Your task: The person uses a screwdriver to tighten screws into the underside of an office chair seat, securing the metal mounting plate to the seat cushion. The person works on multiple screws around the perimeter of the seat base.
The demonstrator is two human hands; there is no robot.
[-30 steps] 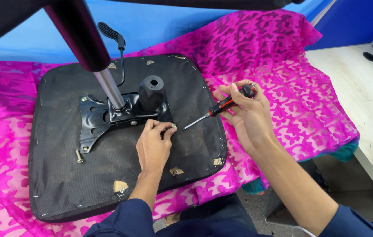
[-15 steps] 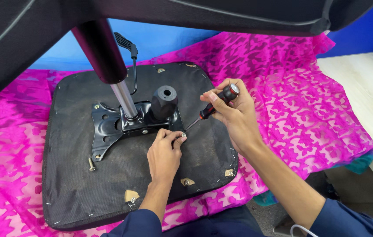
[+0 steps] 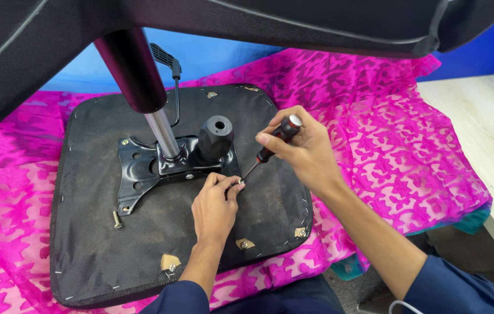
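Observation:
An upturned black chair seat (image 3: 96,256) lies on a pink patterned cloth. A black metal mounting plate (image 3: 136,171) sits on it, with a chrome gas cylinder (image 3: 162,135) and a black knob (image 3: 216,136) rising from it. My left hand (image 3: 215,209) pinches a small screw (image 3: 240,182) at the plate's right corner. My right hand (image 3: 305,148) grips a red-and-black screwdriver (image 3: 273,142), tilted down-left, its tip at that screw.
A loose bolt (image 3: 116,219) lies on the seat near the plate's left foot. A black lever (image 3: 168,64) stands behind the cylinder. A large dark chair part (image 3: 258,20) hangs across the top. A pale wooden table (image 3: 485,134) is at right.
The view has shifted so the seat sits more central. My right hand has swung the screwdriver left and steeper, bringing its tip to the screw under my left fingers.

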